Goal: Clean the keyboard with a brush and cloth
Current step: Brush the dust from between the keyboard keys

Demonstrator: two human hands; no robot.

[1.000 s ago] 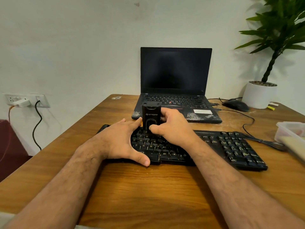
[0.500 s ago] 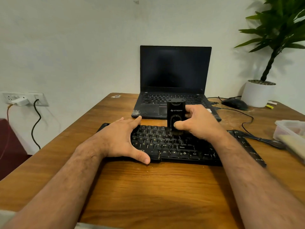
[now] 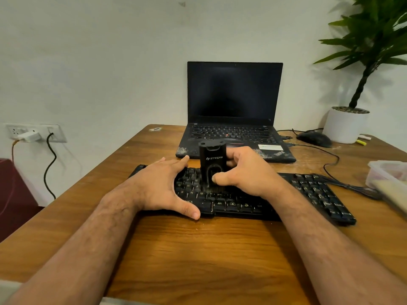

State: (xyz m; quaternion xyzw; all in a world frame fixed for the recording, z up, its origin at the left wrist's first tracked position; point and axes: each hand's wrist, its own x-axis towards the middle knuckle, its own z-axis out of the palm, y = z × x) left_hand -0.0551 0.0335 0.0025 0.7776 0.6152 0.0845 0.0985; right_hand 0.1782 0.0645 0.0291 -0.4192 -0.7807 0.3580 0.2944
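Observation:
A black keyboard (image 3: 312, 190) lies across the wooden table (image 3: 198, 256) in front of me. My right hand (image 3: 248, 172) grips a black upright brush (image 3: 211, 164) with white lettering, its bristles down on the keys near the keyboard's middle. My left hand (image 3: 160, 186) rests flat on the keyboard's left end, fingers straight and spread, thumb at the front edge. I see no cloth that I can name with certainty.
An open black laptop (image 3: 234, 119) stands behind the keyboard. A black mouse (image 3: 315, 138) and a potted plant (image 3: 345, 124) are at the back right. A plastic container (image 3: 389, 175) sits at the right edge. Cables (image 3: 330, 164) run along the right.
My right hand has swept the brush back to the left and nearer me over the keys, after moving right half a second ago. My left hand has stayed in place.

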